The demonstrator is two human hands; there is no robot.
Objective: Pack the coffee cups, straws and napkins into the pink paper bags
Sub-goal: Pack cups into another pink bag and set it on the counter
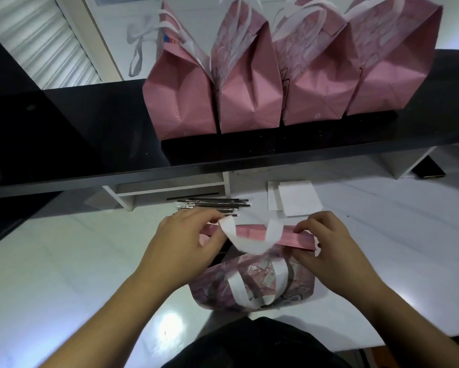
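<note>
While both hands pinch its folded rim, left hand (185, 243), right hand (326, 243), pink paper bag (252, 282) lower centre, printing unreadable.

Matt pink paper bags (249, 83) (white paper handles), glossy white table (63, 261).

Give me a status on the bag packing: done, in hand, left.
Done: four pink bags stand closed on the black shelf. In hand: left hand and right hand fold a fifth bag's top. Left: straws and napkins remain on the table.
</note>
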